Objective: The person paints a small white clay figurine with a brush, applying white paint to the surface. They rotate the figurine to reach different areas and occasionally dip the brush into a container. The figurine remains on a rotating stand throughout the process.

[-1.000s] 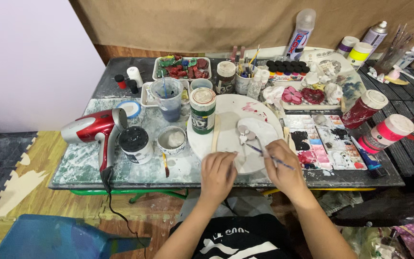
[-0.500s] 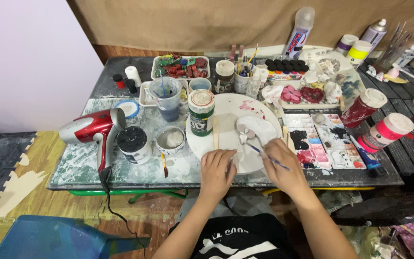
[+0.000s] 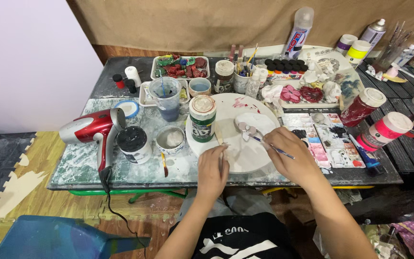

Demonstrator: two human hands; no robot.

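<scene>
Right hand (image 3: pixel 291 156) fingers clamp the brush (image 3: pixel 264 142); left hand (image 3: pixel 212 170), fingers together, should steady the round board (image 3: pixel 245 160) at 7 o'clock.

Counter (image 3: pixel 97 165), paint-spattered: red hair dryer (image 3: pixel 89 130) near left with its cord over the near edge; just beside it a black-lidded jar (image 3: pixel 133 144) and a small open pot of white paste (image 3: pixel 170 139). Far centre: clear cup of bluish water (image 3: pixel 167 98), white tray of red and green painted pieces (image 3: pixel 180 66), row of black-capped paint pots (image 3: pixel 286 66). Right side: two red-filled jars with white lids (image 3: pixel 362 106), a paint-stained palette (image 3: pixel 323 139), and a tall white spray can (image 3: pixel 297 33) at the far edge.
</scene>
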